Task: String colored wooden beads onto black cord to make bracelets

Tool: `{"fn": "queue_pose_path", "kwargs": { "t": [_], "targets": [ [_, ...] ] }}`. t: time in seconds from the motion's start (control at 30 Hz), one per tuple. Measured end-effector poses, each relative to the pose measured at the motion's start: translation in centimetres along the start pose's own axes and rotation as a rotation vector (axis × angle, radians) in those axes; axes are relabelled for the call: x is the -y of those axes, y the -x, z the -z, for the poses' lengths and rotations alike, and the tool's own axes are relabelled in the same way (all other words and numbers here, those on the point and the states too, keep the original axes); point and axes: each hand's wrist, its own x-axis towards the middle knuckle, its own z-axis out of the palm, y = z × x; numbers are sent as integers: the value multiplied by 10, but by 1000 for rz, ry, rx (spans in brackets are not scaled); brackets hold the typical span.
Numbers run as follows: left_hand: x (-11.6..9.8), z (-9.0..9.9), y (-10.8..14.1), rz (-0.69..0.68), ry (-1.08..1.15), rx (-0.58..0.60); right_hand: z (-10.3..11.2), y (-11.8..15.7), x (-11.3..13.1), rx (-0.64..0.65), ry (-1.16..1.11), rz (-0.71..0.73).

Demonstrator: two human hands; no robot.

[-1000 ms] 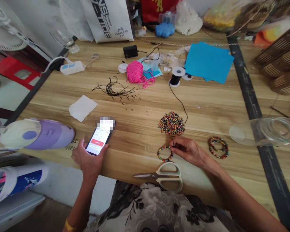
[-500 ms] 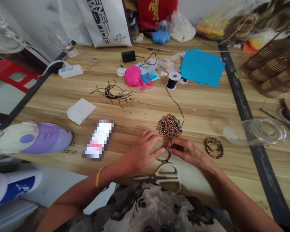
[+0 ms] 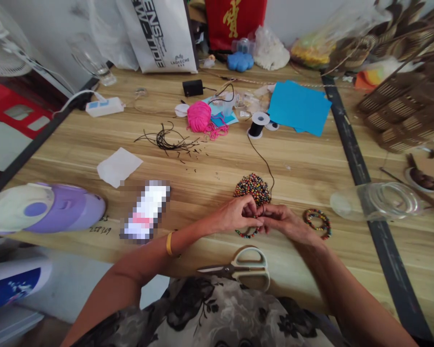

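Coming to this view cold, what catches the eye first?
Probably the bright blue sheets toward the back right of the table, and the ball of hot-pink yarn left of them. Nearer the person, both the left hand and the right hand meet at a ring of colourful beads, just in front of a multicoloured bead pile.

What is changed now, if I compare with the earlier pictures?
The left hand has let go of the phone and moved right to the beaded bracelet, joining the right hand, already there. The scissors, black cord spool and loose beads stayed in place.
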Motion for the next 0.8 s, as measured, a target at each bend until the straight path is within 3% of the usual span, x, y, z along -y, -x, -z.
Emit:
{"fn": "queue_pose_path", "kwargs": {
  "t": [0.37, 0.8],
  "targets": [
    [10, 8, -2, 134, 345, 128, -3, -2, 5, -68, -95, -7],
    [17, 11, -2, 96, 286, 98, -4, -4, 4, -54, -216, 26]
  ]
}}
